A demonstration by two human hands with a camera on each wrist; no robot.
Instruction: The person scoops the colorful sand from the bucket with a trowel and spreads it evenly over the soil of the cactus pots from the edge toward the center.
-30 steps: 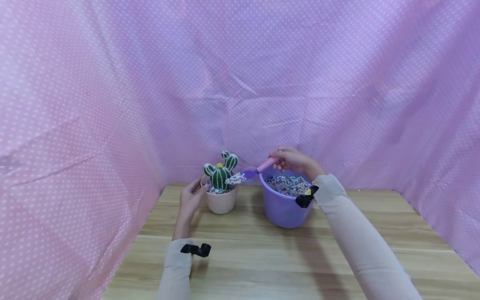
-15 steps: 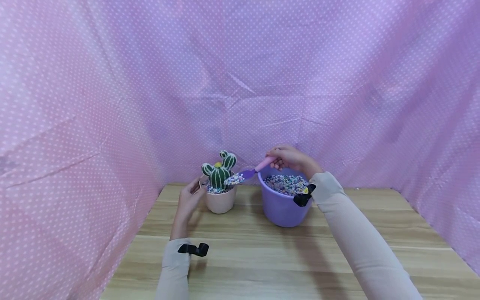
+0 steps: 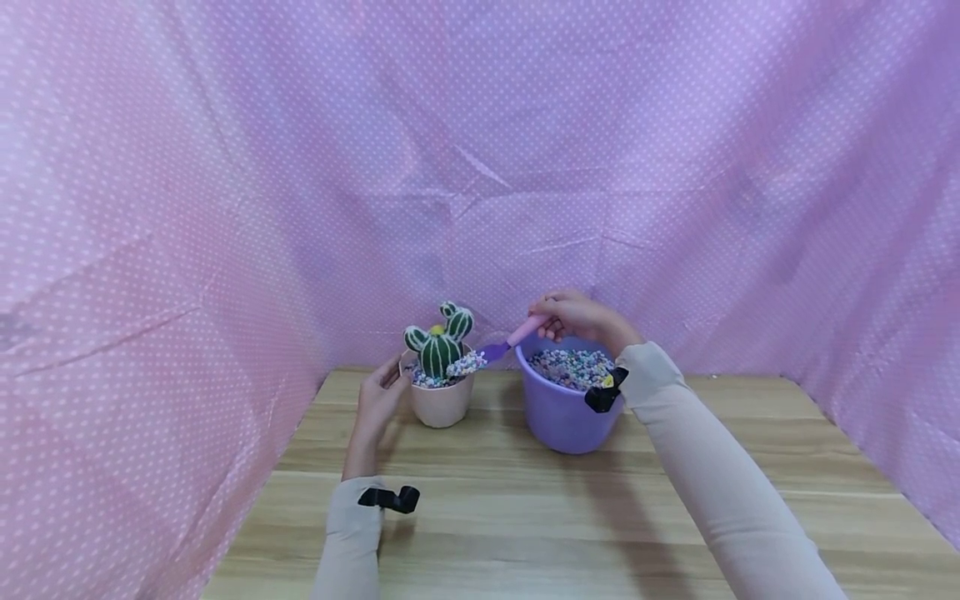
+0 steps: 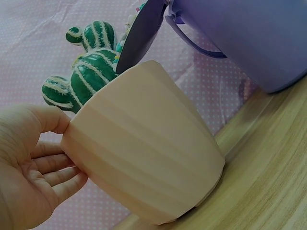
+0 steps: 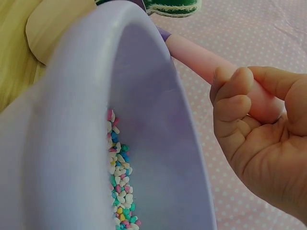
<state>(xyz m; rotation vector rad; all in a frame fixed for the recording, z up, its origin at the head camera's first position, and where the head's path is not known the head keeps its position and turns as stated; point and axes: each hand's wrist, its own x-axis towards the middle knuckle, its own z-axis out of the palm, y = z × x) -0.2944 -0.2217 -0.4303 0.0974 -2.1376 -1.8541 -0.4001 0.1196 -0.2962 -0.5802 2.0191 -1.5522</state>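
In the head view, my right hand (image 3: 573,318) grips the pink handle (image 5: 201,57) of a small trowel with a purple blade (image 3: 493,352). Colourful pebbles (image 3: 467,363) are heaped on its blade, which reaches over the right rim of a pale pink flowerpot (image 3: 441,407). A green cactus with white stripes (image 3: 439,357) stands in that pot among more pebbles. My left hand (image 3: 378,400) holds the pot's left side. In the left wrist view, its thumb lies at the rim and its fingers (image 4: 55,165) touch the wall.
A purple bucket (image 3: 564,425) with colourful pebbles (image 5: 122,191) inside stands right of the pot, below my right wrist. Both stand on a wood-grain table (image 3: 487,533). Pink dotted cloth (image 3: 480,167) hangs behind and at both sides.
My right hand has shifted slightly left, bringing the loaded trowel a little further over the flowerpot. My left hand has kept its hold on the flowerpot.
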